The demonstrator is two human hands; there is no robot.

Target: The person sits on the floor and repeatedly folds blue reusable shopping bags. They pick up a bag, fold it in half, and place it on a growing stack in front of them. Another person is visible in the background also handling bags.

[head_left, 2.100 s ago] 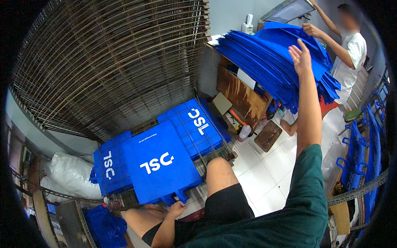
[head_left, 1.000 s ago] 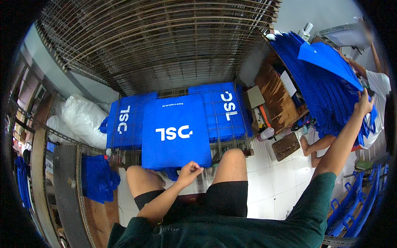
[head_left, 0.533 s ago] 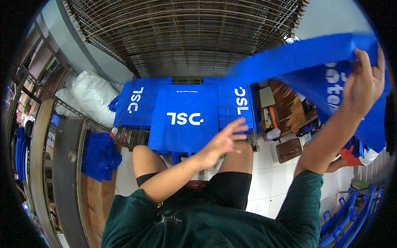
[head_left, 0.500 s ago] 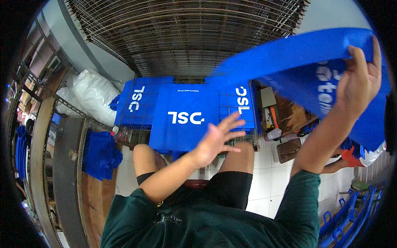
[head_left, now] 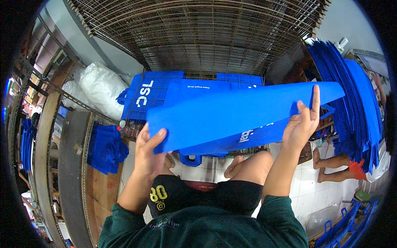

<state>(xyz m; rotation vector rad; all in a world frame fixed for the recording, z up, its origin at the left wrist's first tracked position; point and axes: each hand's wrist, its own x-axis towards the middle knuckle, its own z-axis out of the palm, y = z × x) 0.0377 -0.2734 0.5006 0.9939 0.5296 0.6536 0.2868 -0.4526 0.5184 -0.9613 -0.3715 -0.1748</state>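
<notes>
A flat blue fabric bag with white print on its underside is stretched across in front of me, above the wire rack. My left hand pinches its left end between thumb and fingers. Near the bag's right end, my right hand grips it, index finger pointing up along the fabric. Beneath lie other printed blue bags on the wire rack, partly hidden by the held one. A blue handle loop shows below it; which bag it belongs to I cannot tell.
Stacked wire racks rise at the back. A thick pile of blue bags hangs at the right, with another person's legs beyond. White plastic sacks and a shelf holding blue fabric stand at the left.
The blue bag has swung down from the upper right to lie across in front of me. My left hand, empty and spread before, now holds its left end; my right hand has come inward.
</notes>
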